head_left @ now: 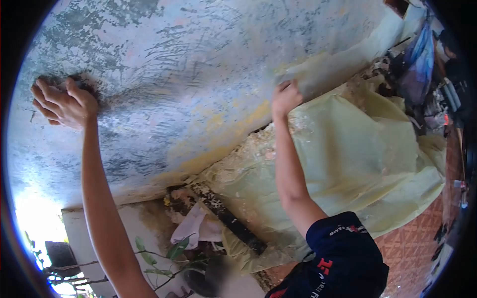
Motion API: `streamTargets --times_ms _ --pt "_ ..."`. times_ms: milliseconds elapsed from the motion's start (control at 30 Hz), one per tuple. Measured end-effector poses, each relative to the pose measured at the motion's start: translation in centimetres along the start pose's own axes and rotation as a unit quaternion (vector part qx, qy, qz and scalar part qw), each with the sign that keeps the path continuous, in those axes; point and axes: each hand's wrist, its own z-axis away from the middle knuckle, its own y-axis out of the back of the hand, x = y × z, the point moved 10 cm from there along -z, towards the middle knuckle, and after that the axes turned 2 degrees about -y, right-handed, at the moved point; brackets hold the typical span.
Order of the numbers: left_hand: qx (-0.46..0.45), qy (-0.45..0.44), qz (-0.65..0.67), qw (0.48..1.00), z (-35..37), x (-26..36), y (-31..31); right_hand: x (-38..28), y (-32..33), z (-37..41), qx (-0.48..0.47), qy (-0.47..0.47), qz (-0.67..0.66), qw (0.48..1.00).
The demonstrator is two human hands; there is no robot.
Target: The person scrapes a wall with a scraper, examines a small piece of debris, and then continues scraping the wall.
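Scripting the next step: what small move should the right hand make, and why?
Probably slide the right hand toward the yellow patch on the wall: it lies close by, and the left hand is farther off, out of the way.

Dark navy short sleeve (332, 242), white "CLUB" lettering (337, 231), red print (325, 264).

Home-like room, apparently under repair: patchy scraped wall (198, 74), flake-strewn pale sheet (357, 149), patterned floor (415, 223), leafy plant (147, 258).
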Motion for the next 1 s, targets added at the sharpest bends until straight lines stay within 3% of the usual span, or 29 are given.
streamTargets --times_ms 167,367,533,633,767,800,900,1000 --pt "0.003 -0.003 0.000 1.000 -0.2 0.5 0.3 -2.3 2.9 2.0 -0.011 0.030 -0.121 0.992" --pt "-0.001 -0.009 -0.002 1.000 -0.2 0.7 0.2 -3.1 2.4 2.7 0.042 0.075 -0.100 0.991" --pt "-0.007 0.002 -0.008 1.000 0.0 0.1 -0.1 -4.2 2.5 3.3 0.063 -0.017 -0.067 0.996" --pt "-0.008 -0.002 -0.005 1.000 0.0 -0.2 -0.4 -3.7 2.7 2.7 0.052 0.039 -0.083 0.994" --pt "-0.016 0.005 -0.015 1.000 0.3 -0.3 -0.2 -3.9 3.2 2.8 0.055 0.003 -0.086 0.995" --pt "-0.012 0.014 -0.014 1.000 0.2 -0.2 -0.2 -3.6 1.6 3.6 0.005 -0.021 -0.075 0.997" --pt "-0.001 0.001 -0.005 1.000 0.0 0.0 -0.1 -4.6 2.5 3.9 0.061 0.052 -0.082 0.993" --pt "-0.001 0.000 -0.001 1.000 -0.1 0.0 -0.1 -4.0 2.6 2.7 0.078 0.040 -0.105 0.991"
